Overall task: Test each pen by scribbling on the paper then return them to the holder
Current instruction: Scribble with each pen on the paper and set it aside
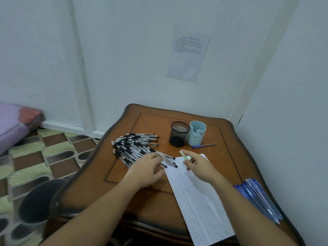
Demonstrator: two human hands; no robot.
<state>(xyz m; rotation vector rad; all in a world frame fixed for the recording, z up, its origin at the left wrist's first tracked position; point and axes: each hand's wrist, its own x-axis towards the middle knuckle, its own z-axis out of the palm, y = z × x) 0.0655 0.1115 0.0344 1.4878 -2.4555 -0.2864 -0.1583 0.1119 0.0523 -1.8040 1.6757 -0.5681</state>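
Over a scribble-filled white paper strip (200,201), the right hand (198,167) pinches a pale green pen (183,155); the left hand (147,168) lies on a heap of clear black-capped pens (131,146), grip unclear. The black mesh holder (178,134) and pale blue bear cup (197,133) look empty, so nothing seems returned yet.

Pens (136,146) left of paper (198,197)

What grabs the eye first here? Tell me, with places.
A fanned heap of black-grip pens sprawls on the left of the wooden table, the left hand touching its near edge. Beside it, the right hand pinches a green pen above a long paper crowded with scribbles. A bundle of blue pens lies at the table's right edge.
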